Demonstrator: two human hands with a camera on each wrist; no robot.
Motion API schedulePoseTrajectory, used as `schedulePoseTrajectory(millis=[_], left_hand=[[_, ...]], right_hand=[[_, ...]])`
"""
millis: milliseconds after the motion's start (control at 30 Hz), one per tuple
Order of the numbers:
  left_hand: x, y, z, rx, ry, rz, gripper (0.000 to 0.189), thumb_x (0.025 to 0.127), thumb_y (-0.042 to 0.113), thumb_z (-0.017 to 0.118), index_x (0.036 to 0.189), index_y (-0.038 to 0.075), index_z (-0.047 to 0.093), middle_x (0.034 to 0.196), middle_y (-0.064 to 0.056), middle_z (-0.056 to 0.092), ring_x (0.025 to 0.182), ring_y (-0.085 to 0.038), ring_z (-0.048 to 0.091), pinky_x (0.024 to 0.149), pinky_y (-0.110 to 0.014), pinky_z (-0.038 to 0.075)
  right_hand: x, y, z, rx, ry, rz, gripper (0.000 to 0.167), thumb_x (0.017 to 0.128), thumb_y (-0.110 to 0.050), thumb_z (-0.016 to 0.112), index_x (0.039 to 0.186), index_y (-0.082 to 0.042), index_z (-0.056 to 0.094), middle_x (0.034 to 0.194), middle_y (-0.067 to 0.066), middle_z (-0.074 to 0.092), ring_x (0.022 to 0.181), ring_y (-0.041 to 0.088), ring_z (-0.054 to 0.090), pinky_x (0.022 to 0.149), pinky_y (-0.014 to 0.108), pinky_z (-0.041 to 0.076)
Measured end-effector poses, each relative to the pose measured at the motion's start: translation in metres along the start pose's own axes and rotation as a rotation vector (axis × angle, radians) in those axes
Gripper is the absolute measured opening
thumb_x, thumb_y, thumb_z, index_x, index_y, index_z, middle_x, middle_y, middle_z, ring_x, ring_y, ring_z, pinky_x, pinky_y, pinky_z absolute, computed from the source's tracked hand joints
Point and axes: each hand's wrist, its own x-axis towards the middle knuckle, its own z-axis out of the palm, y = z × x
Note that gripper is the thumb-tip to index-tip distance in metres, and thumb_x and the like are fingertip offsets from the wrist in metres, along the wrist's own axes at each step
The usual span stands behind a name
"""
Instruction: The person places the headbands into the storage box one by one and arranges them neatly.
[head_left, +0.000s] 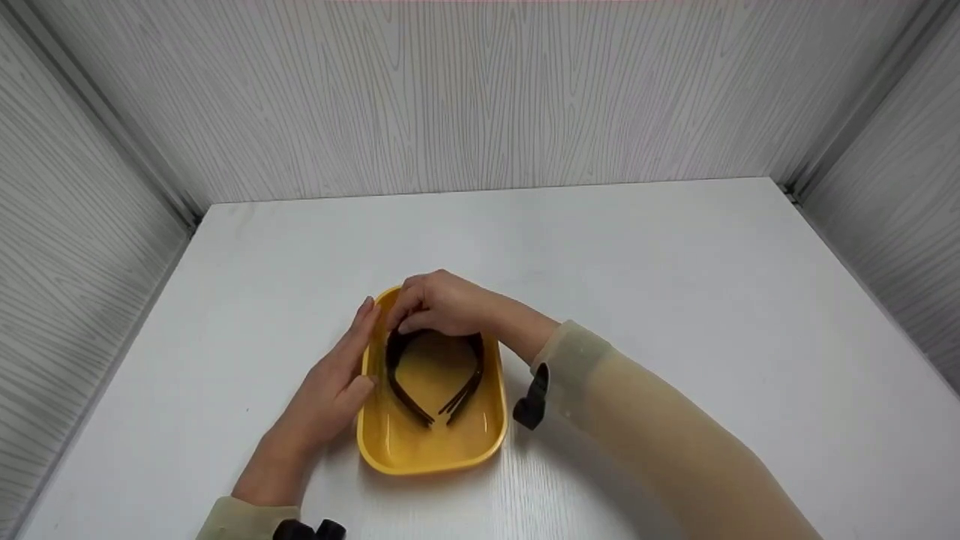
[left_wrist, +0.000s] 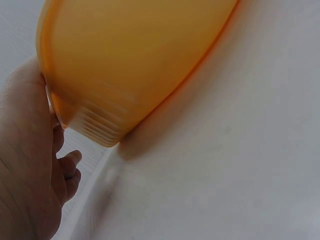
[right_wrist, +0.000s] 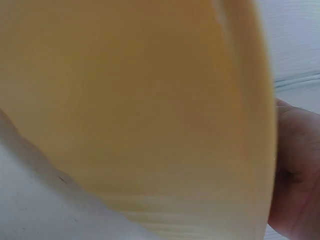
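Note:
A black hairband (head_left: 397,382) lies inside a yellow plastic tray (head_left: 431,465), its split, narrow ends pointing toward the near side. My right hand (head_left: 442,304) reaches over the tray's far part and pinches the top of the hairband's arch, hiding that section. At the tray's left long side is my left hand (head_left: 334,386), its fingers stretched along the rim and the thumb resting at the edge. The left wrist view shows the tray's outer wall (left_wrist: 135,60) with the left hand (left_wrist: 30,150) against it. In the right wrist view, the tray wall (right_wrist: 150,110) covers most of the right hand (right_wrist: 297,170).
The tray stands on a white tabletop (head_left: 675,300). Pale wood-grain panels enclose it at the back (head_left: 480,97), the left (head_left: 67,247) and the right (head_left: 892,172). Black wrist straps show at both sleeves (head_left: 660,420).

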Motion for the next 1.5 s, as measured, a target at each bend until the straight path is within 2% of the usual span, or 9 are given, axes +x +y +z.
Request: schedulePoseTrajectory(millis=[933, 1500], left_hand=[[0.0, -0.0011, 0.0002, -0.005, 0.003, 0.016, 0.09, 0.09, 0.005, 0.046, 0.173, 0.023, 0.014, 0.177, 0.011, 0.009, 0.161, -0.012, 0.017, 0.125, -0.017, 0.011], [-0.0003, -0.0015, 0.0011, -0.022, 0.003, 0.003, 0.091, 0.089, 0.005, 0.044, 0.172, 0.026, 0.014, 0.177, 0.013, 0.009, 0.161, -0.011, 0.017, 0.124, -0.016, 0.012]], right_hand=[[0.0015, 0.0024, 0.0005, -0.024, -0.008, -0.029, 0.019, 0.102, -0.015, 0.071, 0.116, -0.015, 0.084, 0.114, 0.001, 0.074, 0.11, 0.013, 0.066, 0.099, 0.021, 0.05], [0.0028, 0.0007, 0.0019, -0.031, -0.015, 0.016, 0.021, 0.102, -0.015, 0.071, 0.118, -0.016, 0.083, 0.117, 0.0, 0.074, 0.112, 0.013, 0.065, 0.099, 0.021, 0.05]])
